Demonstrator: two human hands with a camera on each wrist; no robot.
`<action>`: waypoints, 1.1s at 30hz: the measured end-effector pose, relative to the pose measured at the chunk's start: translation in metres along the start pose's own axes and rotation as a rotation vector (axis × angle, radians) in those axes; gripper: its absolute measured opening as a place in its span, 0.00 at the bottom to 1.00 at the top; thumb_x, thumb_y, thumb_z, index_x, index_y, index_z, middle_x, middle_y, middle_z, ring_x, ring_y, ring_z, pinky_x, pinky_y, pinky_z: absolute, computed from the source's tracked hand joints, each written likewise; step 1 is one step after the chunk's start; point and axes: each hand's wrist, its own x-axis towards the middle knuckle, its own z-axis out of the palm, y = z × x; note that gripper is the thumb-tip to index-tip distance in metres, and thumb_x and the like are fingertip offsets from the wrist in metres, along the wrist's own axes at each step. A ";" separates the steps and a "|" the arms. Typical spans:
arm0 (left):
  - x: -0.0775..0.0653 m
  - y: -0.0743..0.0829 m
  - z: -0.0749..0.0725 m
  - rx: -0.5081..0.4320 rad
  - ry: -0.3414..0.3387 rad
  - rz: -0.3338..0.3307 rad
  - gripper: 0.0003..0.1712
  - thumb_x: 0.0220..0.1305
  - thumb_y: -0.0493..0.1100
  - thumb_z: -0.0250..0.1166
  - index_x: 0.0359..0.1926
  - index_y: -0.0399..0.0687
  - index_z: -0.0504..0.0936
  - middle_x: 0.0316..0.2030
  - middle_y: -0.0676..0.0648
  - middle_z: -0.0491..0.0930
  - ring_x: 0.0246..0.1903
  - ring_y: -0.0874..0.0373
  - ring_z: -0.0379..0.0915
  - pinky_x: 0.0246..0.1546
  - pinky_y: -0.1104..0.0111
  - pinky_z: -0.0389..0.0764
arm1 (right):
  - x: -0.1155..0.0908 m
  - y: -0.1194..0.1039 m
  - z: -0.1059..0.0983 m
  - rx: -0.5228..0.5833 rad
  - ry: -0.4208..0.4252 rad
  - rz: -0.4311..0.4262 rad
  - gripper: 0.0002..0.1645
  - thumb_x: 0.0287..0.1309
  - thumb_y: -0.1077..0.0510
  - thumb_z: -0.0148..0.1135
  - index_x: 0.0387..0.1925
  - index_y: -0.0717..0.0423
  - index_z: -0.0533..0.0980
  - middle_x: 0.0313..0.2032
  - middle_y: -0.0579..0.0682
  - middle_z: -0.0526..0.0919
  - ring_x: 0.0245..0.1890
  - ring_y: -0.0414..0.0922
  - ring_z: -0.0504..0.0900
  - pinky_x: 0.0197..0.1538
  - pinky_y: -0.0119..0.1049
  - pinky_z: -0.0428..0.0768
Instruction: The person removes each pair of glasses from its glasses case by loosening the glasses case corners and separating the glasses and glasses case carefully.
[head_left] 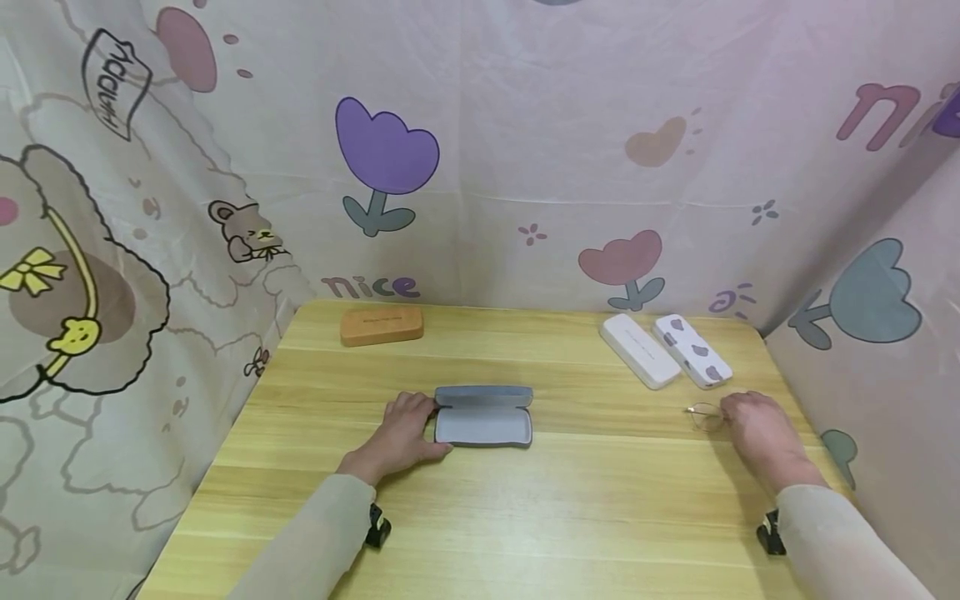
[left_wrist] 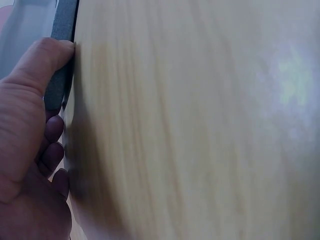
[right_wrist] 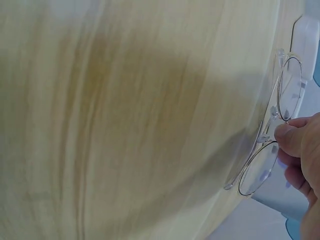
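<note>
An open blue-grey glasses case [head_left: 483,427] lies on the table, its lid [head_left: 483,396] tilted back and its pale lining bare. My left hand [head_left: 405,433] grips the case at its left end; in the left wrist view the thumb [left_wrist: 57,47] presses the front edge [left_wrist: 62,75], with the other fingers curled by the corner. Far to the right, my right hand [head_left: 761,433] pinches a pair of thin-rimmed glasses [head_left: 707,416]. The right wrist view shows thumb and fingers at the bridge, between the two round lenses [right_wrist: 290,90]. The temples look folded behind the lenses.
An orange glasses case [head_left: 382,325] sits shut at the table's back left. Toward the back right lie a white case [head_left: 640,351] and a white case with grey patches [head_left: 692,351], side by side. Printed curtains [head_left: 487,167] hang along the wooden table's [head_left: 570,517] back and sides.
</note>
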 end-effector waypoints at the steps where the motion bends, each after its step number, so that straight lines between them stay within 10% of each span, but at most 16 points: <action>1: 0.000 0.000 0.000 -0.002 -0.001 0.000 0.41 0.57 0.61 0.79 0.62 0.39 0.79 0.60 0.45 0.78 0.64 0.46 0.64 0.66 0.50 0.64 | 0.000 0.000 0.000 0.001 -0.003 0.003 0.16 0.52 0.76 0.61 0.22 0.53 0.74 0.29 0.53 0.86 0.32 0.55 0.82 0.46 0.56 0.82; 24: 0.001 -0.003 0.002 -0.003 0.001 -0.010 0.43 0.56 0.61 0.79 0.63 0.38 0.79 0.60 0.46 0.78 0.63 0.47 0.64 0.66 0.51 0.64 | -0.007 0.003 -0.006 -0.016 -0.007 0.019 0.16 0.49 0.78 0.57 0.22 0.54 0.75 0.29 0.54 0.85 0.30 0.56 0.81 0.42 0.57 0.81; 33: 0.002 -0.002 0.001 0.002 -0.006 -0.015 0.43 0.57 0.62 0.79 0.64 0.38 0.79 0.61 0.45 0.78 0.65 0.46 0.64 0.67 0.51 0.64 | -0.001 -0.012 -0.015 -0.017 0.011 0.041 0.12 0.51 0.74 0.58 0.39 0.70 0.80 0.41 0.68 0.86 0.42 0.65 0.83 0.53 0.62 0.79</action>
